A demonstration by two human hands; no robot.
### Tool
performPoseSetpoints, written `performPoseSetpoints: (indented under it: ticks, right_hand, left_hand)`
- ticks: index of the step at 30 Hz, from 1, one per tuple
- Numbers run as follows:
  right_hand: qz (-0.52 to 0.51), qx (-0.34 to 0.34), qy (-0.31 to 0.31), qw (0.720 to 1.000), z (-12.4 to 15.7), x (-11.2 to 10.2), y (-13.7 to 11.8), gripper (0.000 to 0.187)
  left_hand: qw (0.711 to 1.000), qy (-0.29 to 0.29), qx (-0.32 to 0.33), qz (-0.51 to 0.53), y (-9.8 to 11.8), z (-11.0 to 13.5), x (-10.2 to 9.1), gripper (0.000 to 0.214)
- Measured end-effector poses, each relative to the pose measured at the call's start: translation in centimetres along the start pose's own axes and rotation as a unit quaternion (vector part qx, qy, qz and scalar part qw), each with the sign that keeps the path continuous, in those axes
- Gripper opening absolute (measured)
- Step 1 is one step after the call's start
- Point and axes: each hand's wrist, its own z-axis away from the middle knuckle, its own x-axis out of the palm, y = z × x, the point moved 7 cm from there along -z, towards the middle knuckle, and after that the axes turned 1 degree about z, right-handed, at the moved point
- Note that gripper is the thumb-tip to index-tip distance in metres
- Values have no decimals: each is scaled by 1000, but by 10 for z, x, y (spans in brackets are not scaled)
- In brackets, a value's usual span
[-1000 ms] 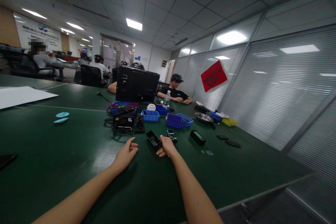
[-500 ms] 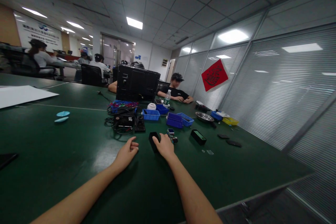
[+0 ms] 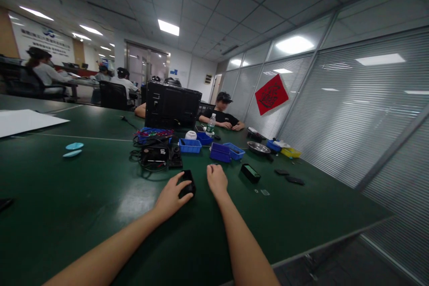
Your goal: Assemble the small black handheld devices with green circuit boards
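Observation:
My left hand wraps its thumb and fingers around an open-topped black box on the green table. To its right, my right hand is closed, its fingers curled over a small circuit board. The board is almost wholly hidden by the hand; only a sliver shows by the fingertips. Further right stands another black box with a green panel on it. A clear flat piece and a small white ring lie close to that box.
Beyond my hands are a black device with cables, a blue tray, a purple-blue bin, a bottle and a monitor. A metal bowl and flat black pieces lie right. A person sits opposite.
My left hand has come right and taken hold of the black box. My right hand has let go of that box and curled its fingers over the circuit board.

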Motion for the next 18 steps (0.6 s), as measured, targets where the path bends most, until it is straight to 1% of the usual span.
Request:
performPoseSetpoints:
  ticks: [1, 3, 5, 6, 9, 11, 14, 18]
  right_hand:
    - [12, 31, 19, 999, -6, -5, 15, 43]
    - [37, 82, 32, 995, -16, -9, 42, 43]
    - [59, 103, 10, 993, -21, -2, 59, 46]
    - [68, 105, -9, 992, -22, 3, 63, 47]
    - [85, 99, -57, 990, -20, 20, 63, 45]
    - [91, 96, -64, 989, -18, 25, 59, 42]
    - [102, 77, -38, 991, -15, 24, 49, 41]
    - [101, 36, -4, 994, -13, 20, 37, 47]
  left_hand:
    - [1000, -7, 11, -5, 3, -1, 2, 36]
    - [1000, -18, 24, -9, 6, -1, 5, 32]
    - [1000, -21, 22, -7, 6, -1, 5, 32]
    - [1000, -18, 16, -3, 5, -1, 4, 32]
    - [1000, -1, -13, 15, 0, -1, -2, 33]
    - [999, 6, -28, 27, -3, 0, -4, 32]
    - [999, 6, -34, 37, -4, 1, -6, 31]
    - [999, 7, -29, 43, -4, 2, -5, 30]
